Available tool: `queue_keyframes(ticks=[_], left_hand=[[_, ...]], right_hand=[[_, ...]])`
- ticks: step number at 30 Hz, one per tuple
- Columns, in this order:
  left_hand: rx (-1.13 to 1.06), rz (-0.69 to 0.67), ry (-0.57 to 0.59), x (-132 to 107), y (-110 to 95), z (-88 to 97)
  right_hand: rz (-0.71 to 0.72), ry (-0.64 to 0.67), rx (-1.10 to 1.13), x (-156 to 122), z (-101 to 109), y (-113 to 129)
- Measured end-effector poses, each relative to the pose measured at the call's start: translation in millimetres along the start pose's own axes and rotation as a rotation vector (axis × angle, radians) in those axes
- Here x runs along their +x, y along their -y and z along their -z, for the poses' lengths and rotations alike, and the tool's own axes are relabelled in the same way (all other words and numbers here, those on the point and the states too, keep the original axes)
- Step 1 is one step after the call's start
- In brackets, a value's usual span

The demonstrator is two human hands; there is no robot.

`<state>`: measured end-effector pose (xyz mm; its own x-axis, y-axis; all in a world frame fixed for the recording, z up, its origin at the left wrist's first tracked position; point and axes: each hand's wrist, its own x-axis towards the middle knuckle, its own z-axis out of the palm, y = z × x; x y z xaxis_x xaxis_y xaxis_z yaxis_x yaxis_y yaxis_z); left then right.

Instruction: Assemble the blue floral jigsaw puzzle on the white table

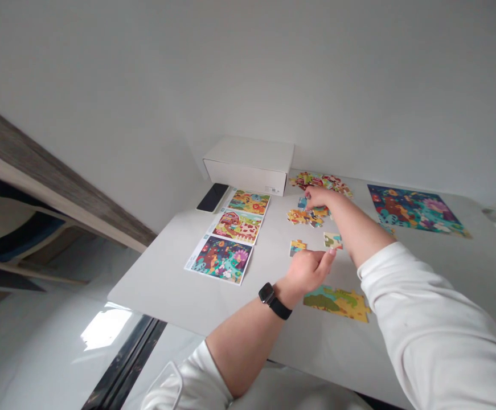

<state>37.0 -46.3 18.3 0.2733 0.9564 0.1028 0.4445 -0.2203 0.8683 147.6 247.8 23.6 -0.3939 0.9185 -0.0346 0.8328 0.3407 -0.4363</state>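
jigsaw pieces (296, 216) under right hand (319, 199), beside left hand (306, 272)

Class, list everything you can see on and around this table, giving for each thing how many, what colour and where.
table: one, pale grey, under everything
box: one, white, far edge
phone: one, black, beside box
picture cards: three, multicoloured, stacked row at left
assembled puzzle: one, blue-green mix, far right
part-built puzzle: one, yellow-green, near right
loose pieces: many, multicoloured, mid-table and far edge
watch: one, black, left wrist
left hand: one, bare, beside two pieces
right hand: one, bare, over pieces
sleeves: two, white, on arms
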Motion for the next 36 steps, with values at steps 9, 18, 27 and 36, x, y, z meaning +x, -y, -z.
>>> queue_keyframes(ticks=[9, 18, 27, 36], left_hand=[[0.014, -0.004, 0.006, 1.4, -0.1, 3.5], [0.13, -0.037, -0.128, 10.3, 9.6, 5.5], [0.169, -0.055, -0.161, 15.9, 14.5, 2.9], [-0.004, -0.059, -0.152, 18.3, 25.5, 3.6]], right_hand=[[-0.058, -0.252, 0.399, -25.8, 12.6, -4.0], [-0.105, -0.374, 0.973, -156.8, 25.6, -35.5], [-0.293, -0.598, 1.131, -254.0, -2.3, -44.5], [-0.208, -0.503, 0.979, -260.6, -21.6, -34.2]])
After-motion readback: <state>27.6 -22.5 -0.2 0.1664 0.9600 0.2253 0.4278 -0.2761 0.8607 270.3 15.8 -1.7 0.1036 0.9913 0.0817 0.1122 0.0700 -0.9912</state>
